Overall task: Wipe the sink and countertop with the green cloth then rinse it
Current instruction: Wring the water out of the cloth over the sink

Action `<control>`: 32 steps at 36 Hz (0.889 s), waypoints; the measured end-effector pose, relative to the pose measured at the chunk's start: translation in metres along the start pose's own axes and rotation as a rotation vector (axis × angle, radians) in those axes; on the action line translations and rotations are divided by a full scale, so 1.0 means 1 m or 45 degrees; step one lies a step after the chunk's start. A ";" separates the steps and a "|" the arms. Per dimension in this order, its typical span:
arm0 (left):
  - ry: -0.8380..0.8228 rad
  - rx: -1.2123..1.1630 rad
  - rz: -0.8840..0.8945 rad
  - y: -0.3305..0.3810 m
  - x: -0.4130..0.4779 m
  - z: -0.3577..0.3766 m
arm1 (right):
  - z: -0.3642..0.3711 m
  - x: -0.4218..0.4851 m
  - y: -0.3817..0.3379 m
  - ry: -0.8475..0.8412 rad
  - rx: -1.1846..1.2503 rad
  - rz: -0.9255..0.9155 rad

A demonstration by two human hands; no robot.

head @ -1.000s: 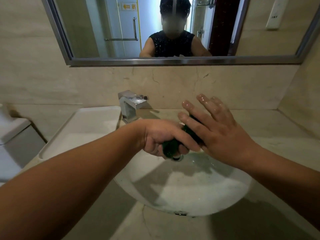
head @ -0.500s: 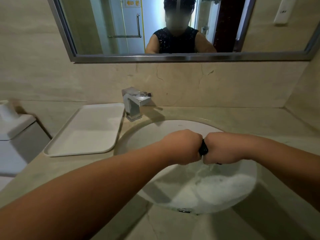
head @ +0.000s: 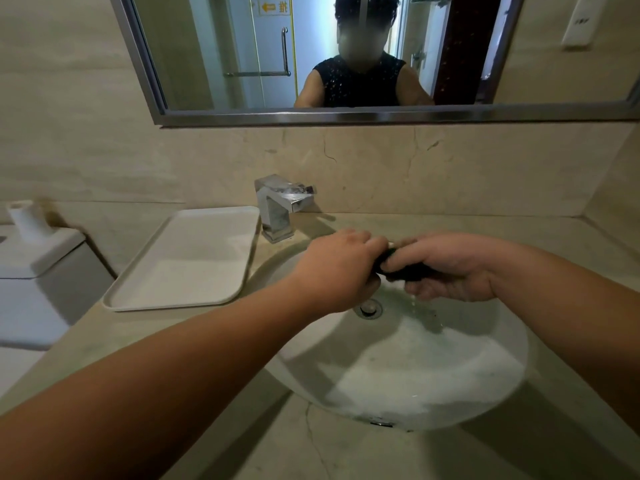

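Observation:
The dark green cloth (head: 403,270) is bunched into a tight roll over the white oval sink (head: 450,386). My left hand (head: 341,268) grips its left end with curled fingers. My right hand (head: 450,268) grips its right end, palm turned partly upward. Water drips from the cloth into the basin, near the metal drain (head: 370,308). Most of the cloth is hidden inside both fists. The beige stone countertop (head: 166,327) surrounds the sink.
A chrome faucet (head: 280,206) stands behind the sink at the left. A white tray (head: 187,261) lies on the counter left of it. A toilet tank (head: 31,271) is at the far left. A mirror (head: 346,53) hangs above, and a side wall rises at the right.
My right hand closed onto the cloth, then both fists twisted it. My right palm now turns upward, and both hands have moved farther back over the basin. Water drips.

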State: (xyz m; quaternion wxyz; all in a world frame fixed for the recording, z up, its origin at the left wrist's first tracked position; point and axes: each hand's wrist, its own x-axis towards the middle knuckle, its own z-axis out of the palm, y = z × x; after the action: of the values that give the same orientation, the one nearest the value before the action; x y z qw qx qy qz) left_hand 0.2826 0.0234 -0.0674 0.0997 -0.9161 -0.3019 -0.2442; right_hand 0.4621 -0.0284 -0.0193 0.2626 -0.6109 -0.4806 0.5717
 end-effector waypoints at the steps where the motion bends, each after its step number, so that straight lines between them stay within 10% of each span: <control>1: -0.052 -0.069 -0.161 -0.003 0.001 -0.004 | 0.001 0.000 -0.001 0.035 0.110 -0.070; 4: -0.272 -0.640 -0.662 -0.015 0.003 -0.010 | 0.003 -0.003 -0.001 0.252 0.367 -0.332; 8: -0.415 -1.783 -1.141 -0.025 0.004 -0.017 | 0.010 -0.012 0.013 0.500 -0.482 -0.761; 14: -1.074 -2.469 -0.965 -0.033 0.005 -0.032 | -0.001 -0.002 0.042 0.805 -1.735 -1.281; 22: -1.628 -2.091 -0.611 -0.013 0.011 -0.043 | 0.007 -0.005 0.022 0.772 -1.848 -1.882; 32: -0.968 -0.582 -0.614 0.022 0.007 -0.025 | 0.026 0.017 0.036 0.665 -2.130 -0.846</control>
State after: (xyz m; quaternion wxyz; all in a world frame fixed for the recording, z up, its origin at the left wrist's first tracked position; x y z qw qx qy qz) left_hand 0.2914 0.0010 -0.0429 -0.2797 -0.8429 -0.4587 0.0309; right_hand 0.4455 -0.0340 -0.0637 -0.0127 -0.5418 -0.8113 -0.2193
